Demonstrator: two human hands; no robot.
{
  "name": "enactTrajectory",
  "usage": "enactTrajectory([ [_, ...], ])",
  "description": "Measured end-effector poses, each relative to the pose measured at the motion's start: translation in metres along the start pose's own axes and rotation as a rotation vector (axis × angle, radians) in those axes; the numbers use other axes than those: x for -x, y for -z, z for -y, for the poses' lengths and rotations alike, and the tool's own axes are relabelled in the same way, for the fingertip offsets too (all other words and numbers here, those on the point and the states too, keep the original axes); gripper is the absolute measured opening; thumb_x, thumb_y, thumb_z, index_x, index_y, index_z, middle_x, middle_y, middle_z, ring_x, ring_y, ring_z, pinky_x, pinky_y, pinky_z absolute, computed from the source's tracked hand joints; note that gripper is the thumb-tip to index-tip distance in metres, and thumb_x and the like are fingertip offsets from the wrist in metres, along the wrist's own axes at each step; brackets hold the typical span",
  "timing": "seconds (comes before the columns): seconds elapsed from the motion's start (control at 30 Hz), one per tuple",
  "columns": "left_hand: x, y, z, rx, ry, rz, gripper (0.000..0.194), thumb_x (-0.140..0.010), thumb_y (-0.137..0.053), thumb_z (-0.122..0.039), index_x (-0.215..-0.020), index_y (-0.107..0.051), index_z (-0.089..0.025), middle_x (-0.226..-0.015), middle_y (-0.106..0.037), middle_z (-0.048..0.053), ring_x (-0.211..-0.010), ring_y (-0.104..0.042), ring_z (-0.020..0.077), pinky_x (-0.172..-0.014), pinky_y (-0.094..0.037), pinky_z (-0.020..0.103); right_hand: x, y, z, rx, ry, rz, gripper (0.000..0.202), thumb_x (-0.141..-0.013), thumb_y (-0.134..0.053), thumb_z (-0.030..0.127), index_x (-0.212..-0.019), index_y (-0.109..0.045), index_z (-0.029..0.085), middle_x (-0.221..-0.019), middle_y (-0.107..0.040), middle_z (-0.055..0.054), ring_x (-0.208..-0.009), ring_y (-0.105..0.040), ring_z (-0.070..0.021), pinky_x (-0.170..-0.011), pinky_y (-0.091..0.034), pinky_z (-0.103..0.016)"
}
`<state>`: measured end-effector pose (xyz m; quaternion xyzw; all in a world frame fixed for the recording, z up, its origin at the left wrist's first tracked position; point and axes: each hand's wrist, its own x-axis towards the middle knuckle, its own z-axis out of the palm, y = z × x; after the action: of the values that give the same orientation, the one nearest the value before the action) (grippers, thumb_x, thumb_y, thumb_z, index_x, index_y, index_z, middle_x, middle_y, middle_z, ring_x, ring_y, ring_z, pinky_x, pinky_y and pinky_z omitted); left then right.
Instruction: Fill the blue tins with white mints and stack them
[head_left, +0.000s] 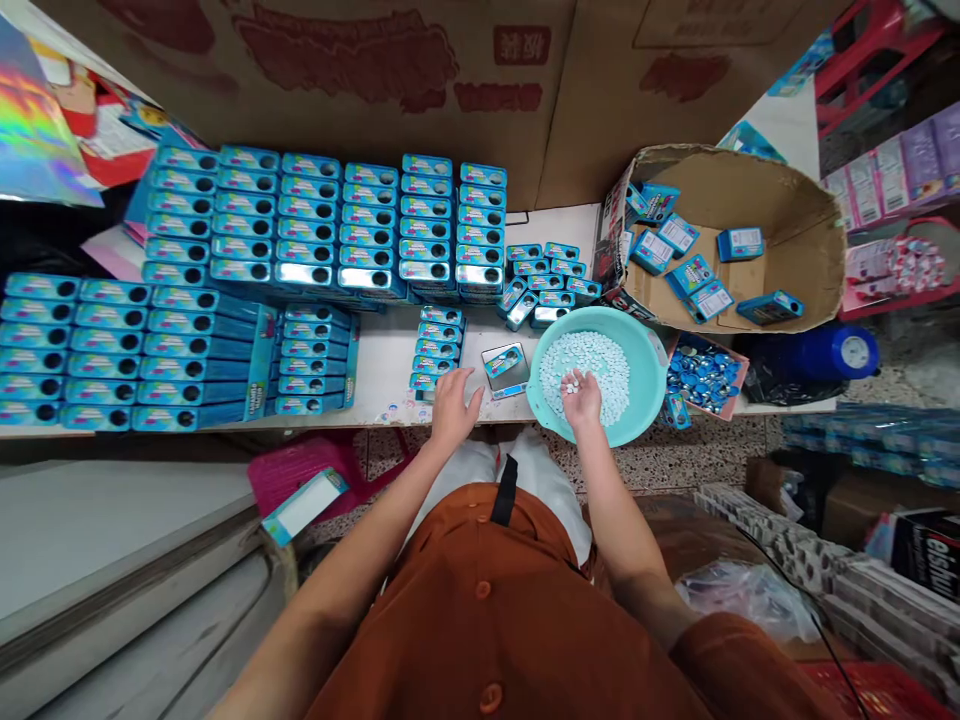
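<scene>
My right hand (583, 402) is over the turquoise basin (648, 375), palm up with the fingers curled, and a few small white tablets lie in it. Many more white tablets (611, 360) cover the basin's floor. My left hand (455, 408) holds nothing, its thumb and fingers apart, at the near end of a short row of blue tins (439, 335). Between my hands a single blue tin with a dark round hole (503, 362) lies on a small dark-edged tray or card (517, 378). Loose blue tins (553, 268) are grouped behind the basin.
Tall rows of blue tins (309, 210) fill the table's back left, with more boxed tins (199, 350) in front. A cut-down carton (806, 250) holding several blue packs stands at right. Beside the basin sits a pink box of shiny blue lids (701, 375). Large cardboard (420, 120) rises behind.
</scene>
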<state>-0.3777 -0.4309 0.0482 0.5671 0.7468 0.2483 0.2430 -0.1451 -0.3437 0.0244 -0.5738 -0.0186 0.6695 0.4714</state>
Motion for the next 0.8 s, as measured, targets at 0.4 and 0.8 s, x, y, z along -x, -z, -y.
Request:
enactTrajectory([
  [0.4,-0.023,-0.042,-0.020,-0.154,-0.120,0.080,0.051,-0.090,-0.047,-0.042,-0.135,-0.046,-0.019,-0.149,-0.034,0.016,-0.142,-0.019,0.0361,-0.112,-0.018,0.058,0.001,-0.084,-0.016,-0.081,0.017,0.096,0.029,-0.092,-0.042,0.037,-0.074,-0.056,0.019,-0.069,-0.062,-0.001,-0.068,-0.063,-0.0095,-0.071,-0.054,-0.023],
  [0.8,-0.024,-0.028,-0.034,-0.086,-0.162,-0.008,0.041,-0.090,-0.048,-0.038,-0.126,-0.053,-0.019,-0.130,-0.052,0.014,-0.129,-0.037,0.0314,-0.106,-0.032,0.050,0.009,-0.087,-0.023,0.115,0.040,0.278,0.019,-0.074,-0.056,0.005,-0.086,-0.063,0.017,-0.093,-0.070,-0.003,-0.093,-0.067,-0.0137,-0.101,-0.046,-0.033],
])
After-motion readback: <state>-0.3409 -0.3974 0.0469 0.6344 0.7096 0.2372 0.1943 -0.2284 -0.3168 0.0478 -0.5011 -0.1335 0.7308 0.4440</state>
